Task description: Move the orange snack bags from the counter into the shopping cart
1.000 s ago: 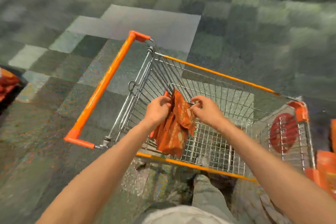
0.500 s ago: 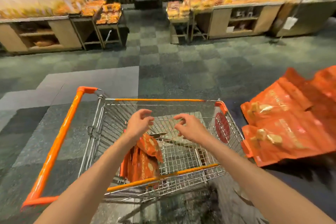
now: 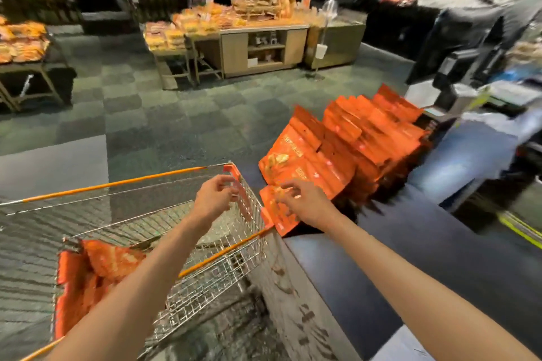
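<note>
Reaching toward the stack of glossy orange snack bags (image 3: 360,141) on the dark counter (image 3: 410,243), the empty right hand (image 3: 305,205) spreads over the nearest bag while the left hand (image 3: 215,196), loosely curled and empty, hovers above the wire shopping cart (image 3: 220,267), which already holds several bags.

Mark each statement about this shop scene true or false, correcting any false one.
1. Orange snack bags already lie in the shopping cart. True.
2. The left hand grips a bag. False: it holds nothing.
3. The right hand reaches over the nearest bag on the counter. True.
4. The counter holds no more bags. False: a pile of bags remains.
</note>
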A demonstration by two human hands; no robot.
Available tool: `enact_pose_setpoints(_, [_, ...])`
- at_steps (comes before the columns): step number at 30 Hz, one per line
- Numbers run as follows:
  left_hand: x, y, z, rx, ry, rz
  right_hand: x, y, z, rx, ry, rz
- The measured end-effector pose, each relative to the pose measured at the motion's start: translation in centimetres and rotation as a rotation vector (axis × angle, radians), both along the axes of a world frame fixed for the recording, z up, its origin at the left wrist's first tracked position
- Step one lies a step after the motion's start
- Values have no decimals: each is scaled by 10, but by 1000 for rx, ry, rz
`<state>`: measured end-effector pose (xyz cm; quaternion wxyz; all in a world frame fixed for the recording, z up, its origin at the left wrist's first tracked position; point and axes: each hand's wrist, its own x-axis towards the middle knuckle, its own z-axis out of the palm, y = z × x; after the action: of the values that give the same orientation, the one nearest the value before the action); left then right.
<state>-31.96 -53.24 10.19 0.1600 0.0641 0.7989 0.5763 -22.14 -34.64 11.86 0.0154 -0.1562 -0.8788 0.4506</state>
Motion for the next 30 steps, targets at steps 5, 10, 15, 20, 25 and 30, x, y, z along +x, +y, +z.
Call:
enact_pose_setpoints(5, [36,76,2,56,-33,-123,60,64,16,-32,8,-121])
enact_pose_setpoints(10, [44,116,1,53,-31,-174,79,102,16,-21,8,-155])
enact_pose_setpoints(15, [24,143,-4,42,-41,-193,64,119,5,225,74,-211])
enact_pose_setpoints(20, [-22,171,-12,28,3,-229,18,128,-17,330,152,-239])
enact_pose_setpoints(25, [-96,206,-25,-41,45,-306,-40,142,-40,320,65,-292])
enact_pose_setpoints(30, [-170,244,-39,-246,254,-455,-92,153,-60,316,-73,-330])
